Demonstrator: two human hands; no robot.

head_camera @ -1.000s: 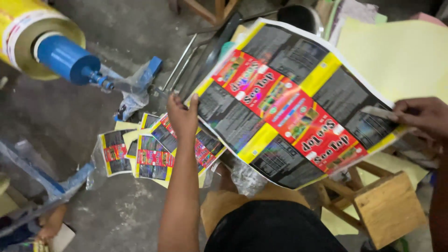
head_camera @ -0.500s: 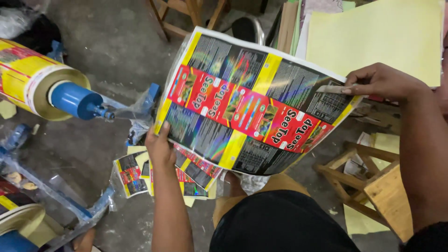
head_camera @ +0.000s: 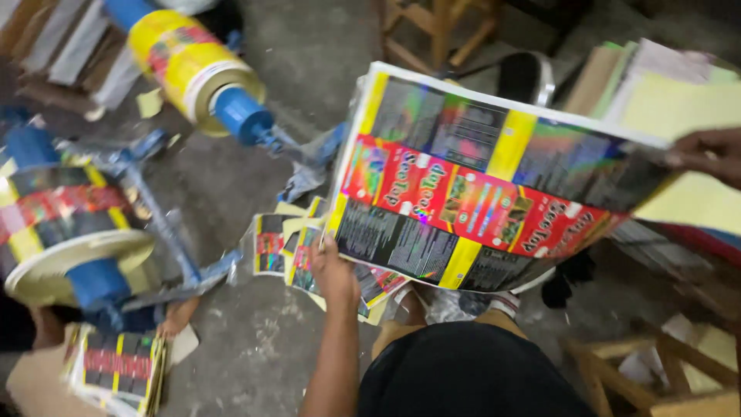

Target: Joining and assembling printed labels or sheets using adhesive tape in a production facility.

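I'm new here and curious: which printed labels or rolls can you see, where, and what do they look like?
Large glossy printed sheet, held between left hand and right hand: black, red, yellow panels.
Yellow printed roll on blue core, upper left.
Small cut label pieces, floor, centre.
Stacked labels, bottom left.

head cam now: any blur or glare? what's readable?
Head view: motion blur throughout, worst on the right hand and the paper stack; rainbow sheen, likely glare, on the printed sheet; left hand fairly sharp; dim, flat light on the floor, no hard shadows.
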